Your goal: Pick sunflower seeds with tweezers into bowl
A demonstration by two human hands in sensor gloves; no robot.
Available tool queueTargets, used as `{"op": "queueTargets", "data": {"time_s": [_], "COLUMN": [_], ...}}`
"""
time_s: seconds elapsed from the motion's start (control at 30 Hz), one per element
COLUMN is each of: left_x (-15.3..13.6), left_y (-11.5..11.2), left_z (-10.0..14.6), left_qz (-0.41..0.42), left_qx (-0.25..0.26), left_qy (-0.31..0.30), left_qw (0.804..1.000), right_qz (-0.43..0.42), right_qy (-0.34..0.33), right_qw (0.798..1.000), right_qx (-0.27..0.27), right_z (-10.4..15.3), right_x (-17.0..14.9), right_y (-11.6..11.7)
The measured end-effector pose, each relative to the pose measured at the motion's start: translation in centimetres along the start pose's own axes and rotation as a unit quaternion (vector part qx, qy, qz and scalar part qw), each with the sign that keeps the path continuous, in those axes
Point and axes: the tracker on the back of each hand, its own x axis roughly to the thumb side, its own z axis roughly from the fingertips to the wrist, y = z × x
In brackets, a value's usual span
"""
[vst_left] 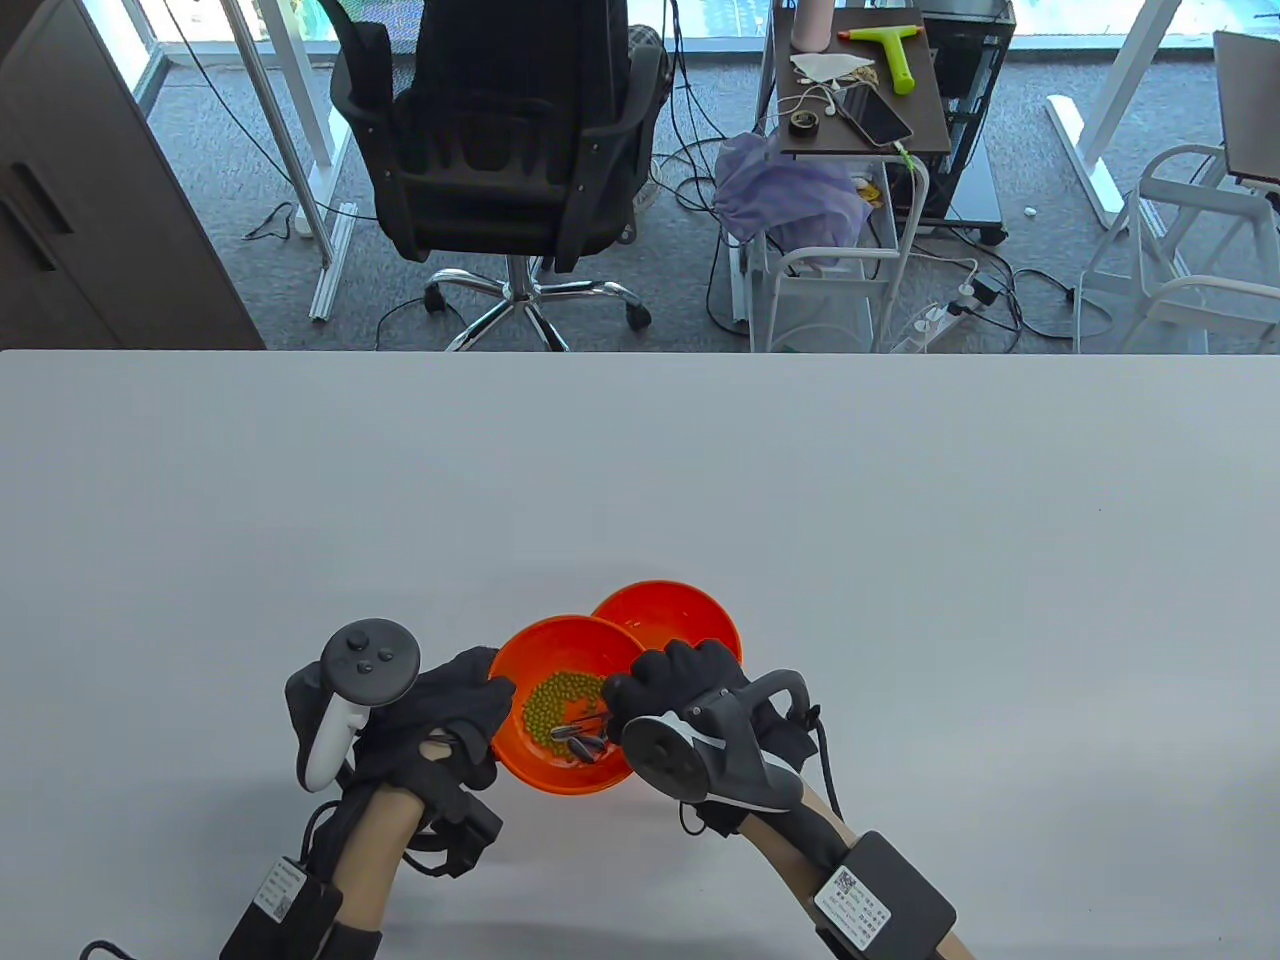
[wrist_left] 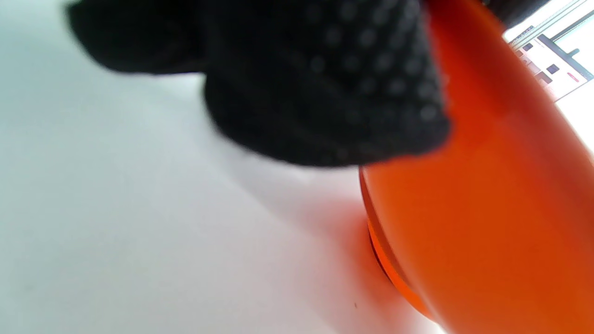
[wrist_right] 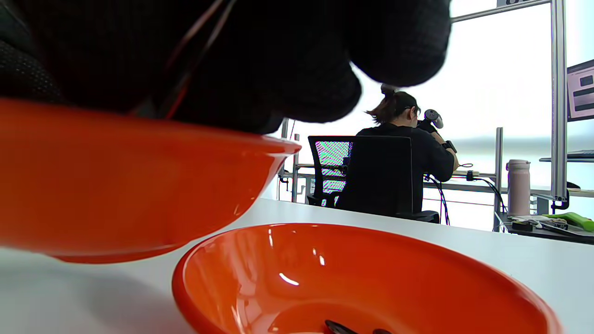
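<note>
Two orange bowls stand close together near the table's front edge. The nearer bowl (vst_left: 530, 670) is tilted and holds green beans (vst_left: 560, 700) and a few dark sunflower seeds (vst_left: 582, 746). My left hand (vst_left: 470, 705) grips its left rim; its outer wall fills the left wrist view (wrist_left: 487, 208) under my fingers (wrist_left: 325, 83). My right hand (vst_left: 650, 690) holds metal tweezers (vst_left: 585, 722) with the tips down among the seeds in this bowl. The farther bowl (vst_left: 670, 612) sits behind it; in the right wrist view (wrist_right: 362, 273) it holds a couple of dark seeds (wrist_right: 338, 327).
The white table (vst_left: 800, 520) stretches wide on all sides of the bowls. Beyond its far edge are an office chair (vst_left: 500, 140) and a side cart (vst_left: 860, 90) on the floor.
</note>
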Motion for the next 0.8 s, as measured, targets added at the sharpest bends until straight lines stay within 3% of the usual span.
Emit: {"op": "queueTargets", "data": {"time_s": [0.37, 0.8], "left_x": [0.06, 0.04], "left_y": [-0.11, -0.16], "left_z": [0.00, 0.00], "left_qz": [-0.003, -0.002], "left_qx": [-0.001, -0.002], "left_qy": [-0.001, 0.001], "left_qw": [1.000, 1.000], "right_qz": [0.001, 0.001], "right_qy": [-0.006, -0.007], "right_qw": [1.000, 1.000], "right_qx": [0.020, 0.007], "right_z": [-0.02, 0.00], "right_x": [0.26, 0.18], "right_y": [0.04, -0.07]}}
